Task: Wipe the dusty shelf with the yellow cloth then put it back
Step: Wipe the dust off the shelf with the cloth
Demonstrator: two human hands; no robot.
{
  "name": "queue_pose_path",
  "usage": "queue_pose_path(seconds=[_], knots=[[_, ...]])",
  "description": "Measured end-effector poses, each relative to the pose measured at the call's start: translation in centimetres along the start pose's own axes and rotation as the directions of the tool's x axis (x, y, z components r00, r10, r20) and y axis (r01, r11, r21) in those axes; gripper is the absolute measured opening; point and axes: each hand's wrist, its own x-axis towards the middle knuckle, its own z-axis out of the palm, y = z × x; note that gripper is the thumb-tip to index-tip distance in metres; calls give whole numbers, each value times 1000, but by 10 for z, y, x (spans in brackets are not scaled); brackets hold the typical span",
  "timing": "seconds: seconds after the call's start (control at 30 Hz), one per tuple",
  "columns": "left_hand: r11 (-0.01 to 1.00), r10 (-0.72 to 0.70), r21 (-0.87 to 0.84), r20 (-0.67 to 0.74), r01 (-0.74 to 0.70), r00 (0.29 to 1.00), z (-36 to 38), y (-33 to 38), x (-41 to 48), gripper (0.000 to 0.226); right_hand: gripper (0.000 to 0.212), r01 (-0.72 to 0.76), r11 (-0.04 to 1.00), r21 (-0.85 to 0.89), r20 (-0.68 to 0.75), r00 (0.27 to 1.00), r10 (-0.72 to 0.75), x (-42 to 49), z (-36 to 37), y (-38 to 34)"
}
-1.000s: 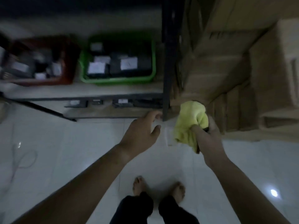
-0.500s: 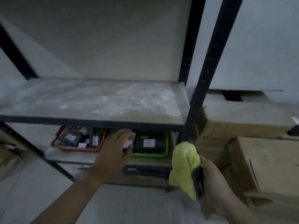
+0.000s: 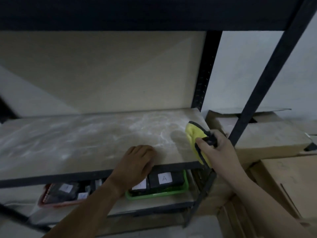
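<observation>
Dusty shelf (image 3: 82, 140) is streaked nearly throughout, so wiping seems barely begun; the yellow cloth (image 3: 194, 134) is gripped by the right hand (image 3: 218, 152), the left hand (image 3: 137, 163) laid loosely on its edge.

Dusty shelf (image 3: 85, 138), streaked white
We see the yellow cloth (image 3: 194, 133) on its right end and our left hand (image 3: 137, 162) resting on its near edge; the lower shelf (image 3: 163, 201) carries a green tray (image 3: 154, 194) and a red tray (image 3: 42, 198).

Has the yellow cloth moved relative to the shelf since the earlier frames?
Yes. The yellow cloth, gripped by the right hand, rose from below the shelf front edge onto its right end.
</observation>
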Motion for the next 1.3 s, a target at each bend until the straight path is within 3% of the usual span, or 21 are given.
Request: queue_pose_path(seconds=[0.07,0.17,0.27,0.33,0.4,0.53,0.63,0.73,0.8,0.83,0.9,0.97,1.03,1.13,1.3], knots=[[998,61,17,-2,-61,998,4,-12,3,41,21,63,994,-89,-55,996,-68,15,14,4],[991,126,52,15,-127,992,10,-26,3,43,45,103,897,-430,-105,981,-163,39,32,13],[987,148,62,28,-149,989,15,-33,4,46,51,-13,724,-690,-69,996,-47,62,42,31],[990,130,45,21,-131,991,15,-32,4,47,52,-155,698,-699,-44,984,175,72,45,45],[996,86,19,23,-87,996,14,-31,5,49,63,-176,680,-712,-4,969,247,72,49,59],[1000,22,-12,38,-22,999,14,-28,6,51,49,-47,673,-738,-26,999,41,64,55,70],[999,29,-18,36,-28,999,17,-30,6,48,43,-2,713,-701,-16,1000,-13,59,69,61],[1000,28,-7,42,-28,999,21,-32,6,49,40,204,781,-591,148,978,-144,51,97,44],[999,34,3,38,-34,999,23,-33,6,49,39,300,854,-425,262,944,-201,55,104,37],[999,36,4,36,-36,999,23,-33,6,49,38,294,890,-348,263,942,-208,62,101,36],[999,34,0,40,-34,999,23,-33,5,51,37,201,930,-307,127,977,-169,83,85,39],[1000,24,-2,49,-24,999,22,-32,5,54,37,36,901,-432,-90,992,-83,107,61,50],[1000,15,-6,66,-14,998,21,-31,6,55,38,-120,811,-573,-189,982,12,120,43,63],[1000,14,-20,67,-13,998,19,-31,7,52,42,-206,692,-692,-147,979,144,118,42,78],[1000,9,-18,63,-8,998,20,-30,7,51,40,-82,703,-707,-53,997,63,100,58,70]])
